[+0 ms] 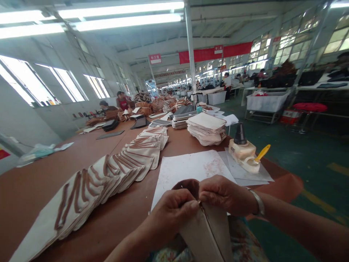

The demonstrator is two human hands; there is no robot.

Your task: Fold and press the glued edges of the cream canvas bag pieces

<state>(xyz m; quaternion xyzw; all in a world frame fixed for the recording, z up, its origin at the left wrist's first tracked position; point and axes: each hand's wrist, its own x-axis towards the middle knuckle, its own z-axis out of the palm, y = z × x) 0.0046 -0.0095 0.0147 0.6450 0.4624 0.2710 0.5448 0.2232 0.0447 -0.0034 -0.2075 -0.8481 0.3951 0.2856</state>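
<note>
My left hand [177, 207] and my right hand [225, 193] meet over my lap, both pinching one beige fabric piece [205, 229] with a dark zipper [208, 225] running down it. A brown leather-like part [188, 184] of the piece curves up behind my fingers. The thumbs press close to the zipper's upper end, where a small metallic bit shows. Just beyond my hands lies a white sheet [174, 171] with reddish smudges. To its left, a long fanned row of beige pieces with brown strips [109, 178] stretches across the brown table [103, 233].
A cream glue container [242, 149] with a black cap and a yellow-handled brush [263, 153] stands at the right. Behind the sheet rises a stack of beige pieces [205, 125]. Dark panels [110, 124] and brown bundles lie farther back, near two co-workers [124, 102].
</note>
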